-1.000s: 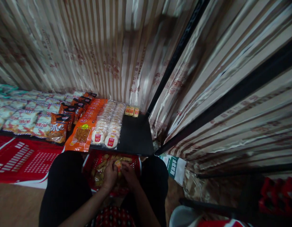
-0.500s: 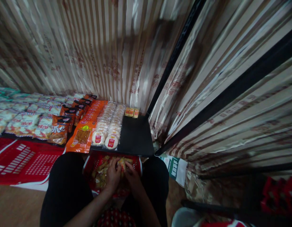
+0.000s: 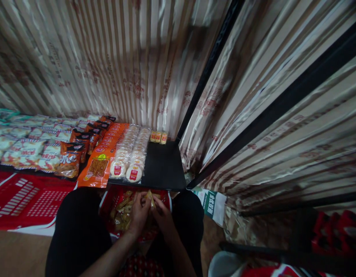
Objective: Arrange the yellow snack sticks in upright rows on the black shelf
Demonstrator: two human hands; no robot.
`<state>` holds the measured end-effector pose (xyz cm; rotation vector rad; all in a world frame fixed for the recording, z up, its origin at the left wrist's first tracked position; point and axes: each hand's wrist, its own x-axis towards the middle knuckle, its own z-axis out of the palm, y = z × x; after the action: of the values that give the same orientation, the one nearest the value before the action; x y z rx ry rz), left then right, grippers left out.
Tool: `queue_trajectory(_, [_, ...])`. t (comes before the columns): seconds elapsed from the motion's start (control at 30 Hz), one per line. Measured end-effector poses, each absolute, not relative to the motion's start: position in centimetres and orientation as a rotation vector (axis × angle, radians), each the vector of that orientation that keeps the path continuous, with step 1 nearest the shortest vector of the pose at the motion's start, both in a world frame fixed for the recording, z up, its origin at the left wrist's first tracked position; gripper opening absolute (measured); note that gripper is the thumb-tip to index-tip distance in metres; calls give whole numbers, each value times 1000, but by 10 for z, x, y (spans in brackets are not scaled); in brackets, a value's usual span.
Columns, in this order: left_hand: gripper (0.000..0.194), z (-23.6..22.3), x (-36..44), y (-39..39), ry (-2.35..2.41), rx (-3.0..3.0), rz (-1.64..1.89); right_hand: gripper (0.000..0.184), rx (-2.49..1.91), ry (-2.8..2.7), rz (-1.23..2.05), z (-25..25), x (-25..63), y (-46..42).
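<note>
Between my knees stands a red basket with several small yellow-wrapped snack packets in it. Over the basket, my left hand and my right hand meet with fingers pinched on one yellow snack packet. Part of that packet is hidden behind the fingers. Three small yellow packets stand in a row at the back of the black shelf, just beyond the basket.
Left along the shelf lie rows of round white crackers, orange stick-snack bags, orange-black bags and white bags. A red basket is at left. Black posts and a striped curtain bound the shelf.
The packet between my hands has turned, its yellow end now pointing up. Both hands stay over the basket. The whole view has shifted slightly.
</note>
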<state>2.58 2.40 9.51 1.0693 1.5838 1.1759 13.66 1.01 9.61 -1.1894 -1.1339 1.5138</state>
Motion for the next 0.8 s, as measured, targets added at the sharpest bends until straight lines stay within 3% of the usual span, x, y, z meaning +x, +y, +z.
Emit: queue_trajectory(0.8, [37, 104, 33, 39, 1504, 1010, 1227, 47, -1168, -1030, 1483, 101, 138, 12])
